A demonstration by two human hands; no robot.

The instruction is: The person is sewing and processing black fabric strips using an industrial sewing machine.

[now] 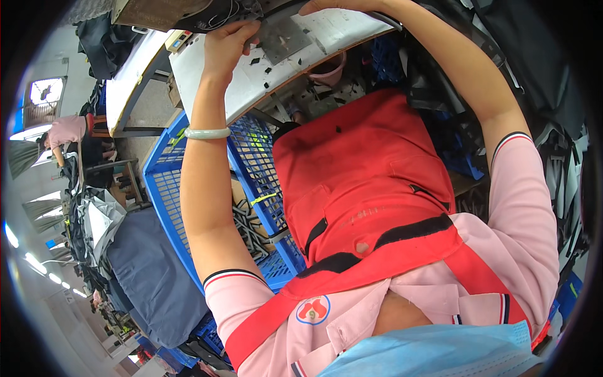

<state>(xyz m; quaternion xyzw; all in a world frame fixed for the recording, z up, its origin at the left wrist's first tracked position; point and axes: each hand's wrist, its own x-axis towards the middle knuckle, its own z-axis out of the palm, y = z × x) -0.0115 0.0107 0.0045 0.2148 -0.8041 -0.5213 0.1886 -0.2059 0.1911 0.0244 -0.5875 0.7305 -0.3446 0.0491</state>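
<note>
My left hand [228, 47] is over the white work table [220, 78], its fingers curled together next to dark material [217, 17] at the top edge. What lies between those fingertips is too hidden to make out. To the right, my right hand [336, 5] reaches across with its visible fingers stretched out, partly cut off by the frame. A dark strip [282, 11] runs between the two hands. Just below it, a grey metal plate [284, 39] is set in the table top, with small black scraps [267, 70] scattered around.
A machine body [147, 11] stands at the table's upper left. Below the table are a blue plastic basket [168, 182] holding dark pieces, and a pink bucket [328, 70]. Dark fabric [154, 270] is piled at left; more hangs at right. Another person [68, 131] bends over farther left.
</note>
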